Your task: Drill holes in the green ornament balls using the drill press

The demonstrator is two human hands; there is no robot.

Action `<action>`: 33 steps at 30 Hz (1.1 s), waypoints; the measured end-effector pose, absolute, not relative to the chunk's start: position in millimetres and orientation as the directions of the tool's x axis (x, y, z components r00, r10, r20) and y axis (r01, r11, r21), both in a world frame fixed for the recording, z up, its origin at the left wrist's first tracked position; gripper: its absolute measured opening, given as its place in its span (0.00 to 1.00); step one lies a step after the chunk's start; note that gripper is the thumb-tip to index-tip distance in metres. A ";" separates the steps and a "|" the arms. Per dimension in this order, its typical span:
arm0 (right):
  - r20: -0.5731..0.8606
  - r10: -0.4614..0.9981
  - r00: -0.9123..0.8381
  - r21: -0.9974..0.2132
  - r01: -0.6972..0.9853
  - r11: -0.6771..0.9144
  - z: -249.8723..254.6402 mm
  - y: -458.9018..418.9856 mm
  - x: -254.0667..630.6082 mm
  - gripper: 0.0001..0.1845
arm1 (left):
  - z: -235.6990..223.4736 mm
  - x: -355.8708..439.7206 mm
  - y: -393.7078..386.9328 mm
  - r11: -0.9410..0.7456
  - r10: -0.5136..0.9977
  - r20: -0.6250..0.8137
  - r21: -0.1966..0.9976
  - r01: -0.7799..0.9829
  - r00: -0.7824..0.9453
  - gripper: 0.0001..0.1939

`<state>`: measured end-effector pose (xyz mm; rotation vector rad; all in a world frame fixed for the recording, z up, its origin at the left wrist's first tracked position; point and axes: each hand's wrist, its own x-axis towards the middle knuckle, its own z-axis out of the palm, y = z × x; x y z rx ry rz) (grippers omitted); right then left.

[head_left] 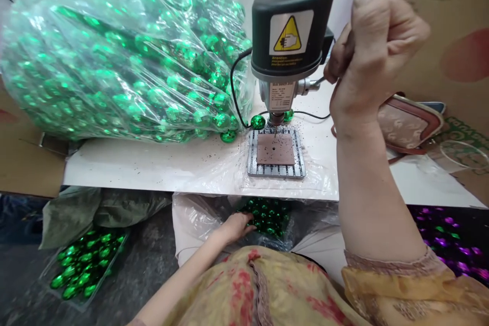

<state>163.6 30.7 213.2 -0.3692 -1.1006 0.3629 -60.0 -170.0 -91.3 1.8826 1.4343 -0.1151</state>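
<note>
My right hand (372, 46) is raised and closed in a fist round the feed lever (317, 83) of a small bench drill press (292, 30). The drill bit hangs just above a brown pad on the ribbed metal base plate (275, 155). My left hand (239, 225) reaches down below the table edge into a plastic bag of shiny green balls (269, 214) in my lap; its fingers curl among the balls and what they grip is hidden. Three loose green balls (257, 122) lie beside the drill column.
A big clear sack of green balls (122, 61) fills the white tabletop's (153, 163) left side. A tray of green balls (82, 262) sits on the floor at the left, purple balls (446, 239) at the right. A pink purse (408, 125) and cardboard box (458, 35) stand right.
</note>
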 end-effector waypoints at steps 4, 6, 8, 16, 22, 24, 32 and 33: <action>0.770 0.495 0.403 -0.502 -0.096 0.859 212.7 31.7 164.2 0.32 | -57.4 -58.0 -181.1 -0.098 0.846 -0.363 0.614 0.783 0.391 0.20; 0.759 0.512 0.404 -0.520 -0.099 0.849 212.2 33.0 164.6 0.34 | -41.2 -55.9 -189.7 -0.078 0.869 -0.315 0.676 0.733 0.383 0.19; 0.751 0.524 0.402 -0.536 -0.093 0.839 211.5 35.4 164.9 0.35 | -26.5 -53.5 -198.1 -0.044 0.885 -0.295 0.717 0.696 0.361 0.19; 0.757 0.533 0.378 -0.537 -0.104 0.837 207.1 44.7 167.3 0.35 | 26.3 -61.3 -180.1 -0.098 0.995 0.078 0.869 0.485 0.061 0.15; 0.728 0.600 0.332 -0.595 -0.130 0.793 205.5 46.3 169.3 0.35 | 45.6 -87.9 -79.6 -0.098 0.879 0.402 0.676 0.731 -0.254 0.10; 0.721 0.603 0.341 -0.591 -0.150 0.792 205.7 44.1 168.4 0.34 | 43.8 -89.5 -46.7 -0.037 0.874 0.394 0.639 0.768 -0.286 0.14; 0.728 0.603 0.327 -0.583 -0.169 0.795 207.5 33.9 166.5 0.34 | 20.7 -76.0 19.5 -0.029 0.877 0.360 0.702 0.712 -0.319 0.22; 0.727 0.606 0.323 -0.582 -0.178 0.794 207.5 33.5 166.4 0.34 | 19.7 -76.0 20.6 -0.033 0.873 0.359 0.718 0.695 -0.329 0.21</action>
